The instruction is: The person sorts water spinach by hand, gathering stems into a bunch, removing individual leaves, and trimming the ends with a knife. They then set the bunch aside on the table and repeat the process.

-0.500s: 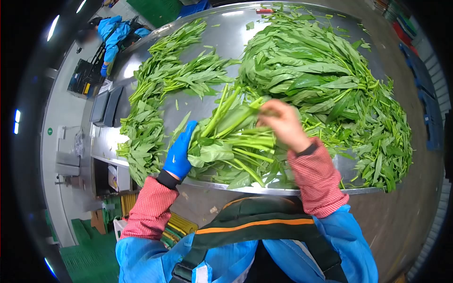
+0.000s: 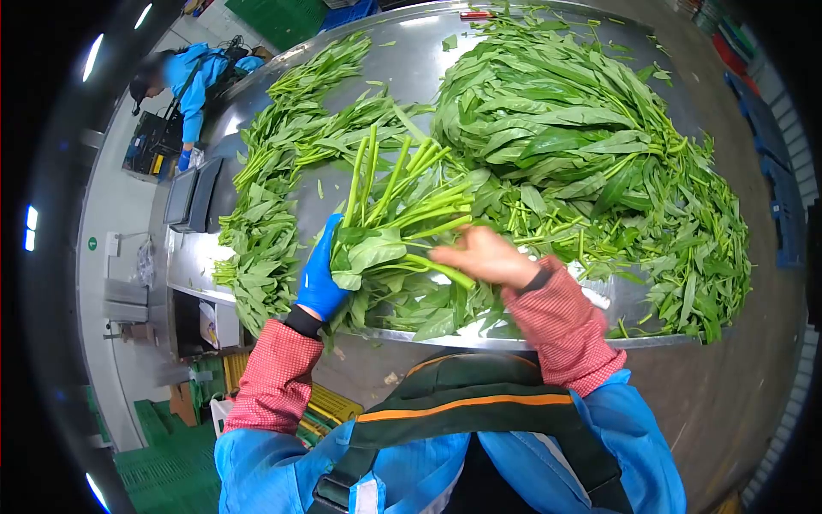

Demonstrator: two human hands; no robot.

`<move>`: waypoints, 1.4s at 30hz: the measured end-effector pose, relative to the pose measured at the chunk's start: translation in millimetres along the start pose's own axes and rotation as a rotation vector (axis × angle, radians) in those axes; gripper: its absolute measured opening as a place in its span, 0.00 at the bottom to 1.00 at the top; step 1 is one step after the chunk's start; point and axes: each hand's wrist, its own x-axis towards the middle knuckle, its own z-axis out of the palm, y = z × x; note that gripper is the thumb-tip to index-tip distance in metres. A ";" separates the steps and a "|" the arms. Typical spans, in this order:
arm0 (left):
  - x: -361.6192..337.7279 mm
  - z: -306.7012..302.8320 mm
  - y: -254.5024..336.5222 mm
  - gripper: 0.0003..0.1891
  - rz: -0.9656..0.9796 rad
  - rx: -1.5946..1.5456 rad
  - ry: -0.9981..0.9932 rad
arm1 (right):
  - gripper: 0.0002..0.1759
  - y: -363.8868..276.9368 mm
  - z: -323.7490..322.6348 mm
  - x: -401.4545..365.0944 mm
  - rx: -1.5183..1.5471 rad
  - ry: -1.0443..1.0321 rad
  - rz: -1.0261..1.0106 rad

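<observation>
A leafy bunch of water spinach (image 2: 385,231) is in my left hand (image 2: 324,278), which wears a blue glove and closes round the leafy end. The cut stems fan out up and to the right. My bare right hand (image 2: 486,257) is at the right side of the bunch, fingers pinched together against its lower stems. Slight blur hides exactly which stem the fingertips grip. Loose leaves lie on the metal table under both hands. A large heap of water spinach (image 2: 548,120) lies just beyond my right hand.
Sorted water spinach (image 2: 265,206) lies along the left of the metal table (image 2: 411,51). A red-handled tool (image 2: 476,15) rests at the far edge. Grey trays (image 2: 195,195) stand at the left end. Another person (image 2: 193,81) in blue works at far left.
My right hand has moved down and left, from the upper stem ends to the lower stems. The bunch has tilted, its stems pointing more upward. The other person has leaned forward slightly.
</observation>
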 end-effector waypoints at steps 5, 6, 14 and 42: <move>-5.4 -7.0 -1.3 0.44 0.064 0.140 0.022 | 0.16 16.7 -33.6 -27.6 0.366 0.053 -0.117; -7.7 -8.5 -3.6 0.44 0.020 0.075 0.027 | 0.13 21.1 -57.3 -34.8 0.400 0.127 -0.180; -12.5 -8.6 -0.2 0.41 -0.104 -0.168 -0.083 | 0.50 12.4 -47.0 -21.5 -0.401 0.302 -0.248; -64.1 -39.4 -7.0 0.36 -0.492 -0.674 -0.303 | 0.11 19.9 -70.1 12.5 0.928 0.430 -0.168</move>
